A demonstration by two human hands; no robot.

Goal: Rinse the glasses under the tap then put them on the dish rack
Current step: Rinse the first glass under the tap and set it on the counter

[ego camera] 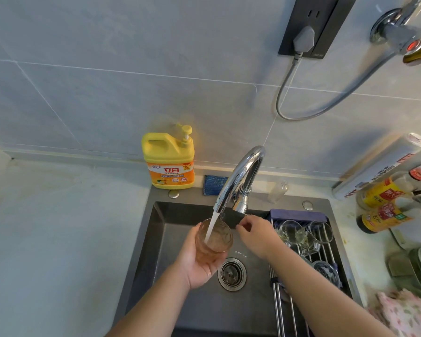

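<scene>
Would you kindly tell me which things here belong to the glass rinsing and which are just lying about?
In use: pink glass in the left hand, running tap, right hand beside it, sink, dish rack with clear glasses.
Lying about: yellow detergent bottle, blue pad, small clear bottle, sauce bottles, white roll, floral cloth.

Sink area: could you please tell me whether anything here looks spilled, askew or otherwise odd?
Nothing stands out. The left hand holds the pink glass under the running tap, the water falling inside the sink; the right hand is beside the tap, and clear glasses sit on the dish rack.
</scene>
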